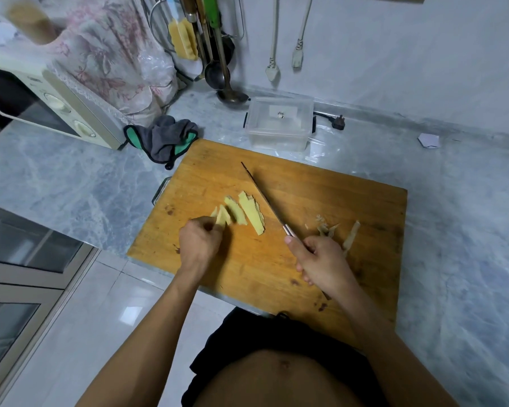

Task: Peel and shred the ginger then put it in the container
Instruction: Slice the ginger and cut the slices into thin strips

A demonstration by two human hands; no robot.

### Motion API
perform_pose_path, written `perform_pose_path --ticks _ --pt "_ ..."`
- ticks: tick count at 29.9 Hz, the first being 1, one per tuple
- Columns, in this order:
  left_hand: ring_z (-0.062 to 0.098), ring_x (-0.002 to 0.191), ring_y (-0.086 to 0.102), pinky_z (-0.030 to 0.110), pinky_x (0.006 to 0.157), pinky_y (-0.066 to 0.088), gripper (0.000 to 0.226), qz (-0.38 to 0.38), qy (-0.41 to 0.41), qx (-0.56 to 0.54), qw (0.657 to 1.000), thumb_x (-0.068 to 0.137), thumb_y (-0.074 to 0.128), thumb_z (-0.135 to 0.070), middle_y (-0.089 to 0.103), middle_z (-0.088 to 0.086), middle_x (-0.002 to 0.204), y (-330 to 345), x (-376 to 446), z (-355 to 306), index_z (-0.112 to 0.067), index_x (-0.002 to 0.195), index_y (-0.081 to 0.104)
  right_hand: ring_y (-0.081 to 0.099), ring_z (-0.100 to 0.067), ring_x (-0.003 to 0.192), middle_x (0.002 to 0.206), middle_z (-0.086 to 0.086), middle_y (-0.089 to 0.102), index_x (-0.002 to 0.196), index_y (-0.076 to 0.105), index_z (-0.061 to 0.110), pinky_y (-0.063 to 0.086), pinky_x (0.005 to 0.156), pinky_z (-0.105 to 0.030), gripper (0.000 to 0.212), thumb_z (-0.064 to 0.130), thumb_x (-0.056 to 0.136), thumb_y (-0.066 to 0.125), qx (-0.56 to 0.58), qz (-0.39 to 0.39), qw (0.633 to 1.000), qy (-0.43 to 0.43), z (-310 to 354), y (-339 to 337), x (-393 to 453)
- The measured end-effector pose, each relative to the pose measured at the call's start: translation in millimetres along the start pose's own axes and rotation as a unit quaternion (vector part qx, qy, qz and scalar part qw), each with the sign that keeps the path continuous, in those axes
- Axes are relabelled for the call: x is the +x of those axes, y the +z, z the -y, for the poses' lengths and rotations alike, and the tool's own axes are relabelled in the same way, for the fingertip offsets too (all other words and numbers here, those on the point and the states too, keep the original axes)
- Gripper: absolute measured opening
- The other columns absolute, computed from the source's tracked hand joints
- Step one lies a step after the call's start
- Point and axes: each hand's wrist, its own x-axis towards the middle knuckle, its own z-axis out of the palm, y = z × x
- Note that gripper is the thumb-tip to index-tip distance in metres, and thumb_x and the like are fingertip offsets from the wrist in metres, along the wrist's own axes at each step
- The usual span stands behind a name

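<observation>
**Ginger sliced, shredding about to start**

The ginger [238, 211] lies peeled and cut into flat slices near the middle of the wooden cutting board [335, 201], fanned in an overlapping row. I count roughly four or five slices; the overlap makes an exact count uncertain. The left hand [199, 242] has its fingers curled onto the near end of the row, pinching the closest slices. The right hand [318, 267] is wrapped around the handle of one knife [262, 195], whose blade lies just beside the right edge of the slices, tip pointing away from the person.

One clear container [279, 123] sits on the counter [71, 177] just beyond the board's far edge, open, with only a small speck visible inside. A small heap of peelings [335, 230] lies on the board close to the right hand.

Risks, as I judge them: the left fingertips sit right at the slices, so a blade coming down too near them could nick a finger. The fanned slices are loose and thin, so they could slide apart under the knife and give uneven shreds. The peelings are near enough that, when the shreds are gathered, some skin could be swept along into the container. The board also overhangs the counter's front edge, so hard pressure there might tip it.
</observation>
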Motion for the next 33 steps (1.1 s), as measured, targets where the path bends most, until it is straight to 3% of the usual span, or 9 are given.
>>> perform_pose_path --ticks 4,9,12,17,20,22,26,29,33 --pt "0.012 0.054 0.059 0.016 0.046 0.043 0.018 -0.003 -0.049 -0.056 0.997 0.088 0.065 -0.016 0.071 -0.002 0.078 -4.0 -1.6 0.8 -0.012 0.101 0.077 0.058 -0.012 0.048 0.060 -0.003 0.065 0.075 0.063 0.000 0.053 0.055 -0.032 0.060 0.056 0.094 0.053 0.012 -0.001 1.000 0.008 1.7 -1.1 2.2" --pt "0.013 0.073 0.063 0.024 0.061 0.043 0.006 0.018 -0.092 -0.087 0.992 0.091 0.061 -0.020 0.070 0.000 0.087 -4.7 -0.3 -4.7 -0.019 0.091 0.067 0.057 -0.014 0.047 0.060 -0.005 0.064 0.081 0.062 -0.003 0.052 0.055 -0.034 0.061 0.055 0.096 0.051 0.032 -0.003 0.999 0.006 3.1 0.0 2.8" --pt "0.013 0.074 0.064 0.024 0.059 0.042 0.003 0.041 -0.088 -0.085 0.992 0.090 0.062 -0.020 0.071 -0.001 0.089 -6.8 0.3 -5.1 -0.019 0.092 0.060 0.056 -0.014 0.047 0.057 -0.002 0.062 0.079 0.061 -0.004 0.053 0.055 -0.036 0.061 0.054 0.096 0.052 0.046 -0.009 0.999 0.004 5.5 0.0 3.0" --pt "0.014 0.073 0.060 0.027 0.060 0.043 0.013 0.064 -0.026 -0.106 0.992 0.086 0.072 -0.018 0.067 -0.003 0.086 -15.2 -3.9 -5.5 -0.017 0.088 0.059 0.055 -0.022 0.051 0.065 -0.017 0.062 0.070 0.056 0.007 0.053 0.057 -0.050 0.051 0.054 0.090 0.062 0.047 -0.019 0.999 -0.009 6.8 2.3 10.9" --pt "0.011 0.070 0.059 0.024 0.061 0.044 0.016 0.057 0.041 -0.103 0.992 0.084 0.075 -0.019 0.067 -0.007 0.079 -22.3 -13.9 -14.5 -0.021 0.081 0.060 0.050 -0.021 0.055 0.071 -0.018 0.062 0.076 0.056 0.007 0.046 0.054 -0.043 0.045 0.047 0.081 0.075 0.081 -0.021 0.996 0.005 12.0 9.3 18.8" --pt "0.010 0.069 0.060 0.020 0.060 0.044 0.018 0.044 0.094 -0.089 0.991 0.083 0.075 -0.014 0.067 -0.009 0.076 -26.0 -22.0 -21.2 -0.022 0.080 0.059 0.049 -0.018 0.056 0.066 -0.009 0.056 0.075 0.055 0.016 0.044 0.056 -0.038 0.037 0.042 0.077 0.081 0.108 -0.023 0.994 0.002 18.6 15.5 25.3" --pt "0.016 0.064 0.059 0.030 0.059 0.047 0.020 0.013 0.175 -0.052 0.983 0.080 0.074 -0.006 0.065 -0.006 0.074 -27.0 -32.8 -27.1 -0.018 0.084 0.059 0.052 -0.015 0.054 0.067 0.002 0.060 0.083 0.057 0.020 0.047 0.055 -0.034 0.035 0.038 0.073 0.085 0.147 -0.012 0.989 -0.003 37.4 25.9 37.8" --pt "0.021 0.064 0.058 0.037 0.060 0.047 0.020 -0.001 0.162 -0.061 0.985 0.079 0.074 -0.006 0.065 -0.003 0.077 -26.3 -36.0 -26.4 -0.017 0.085 0.059 0.049 -0.012 0.048 0.064 0.001 0.058 0.085 0.056 0.018 0.045 0.052 -0.031 0.032 0.027 0.077 0.085 0.182 0.009 0.983 -0.004 50.0 31.9 42.6" --pt "0.016 0.067 0.056 0.028 0.060 0.045 0.024 0.045 0.106 -0.114 0.987 0.078 0.075 -0.003 0.065 -0.006 0.083 -28.0 -36.2 -25.8 -0.020 0.084 0.060 0.045 -0.011 0.046 0.063 0.002 0.053 0.083 0.053 0.018 0.042 0.048 -0.029 0.028 0.017 0.082 0.081 0.202 0.024 0.979 -0.002 50.3 39.7 44.1"
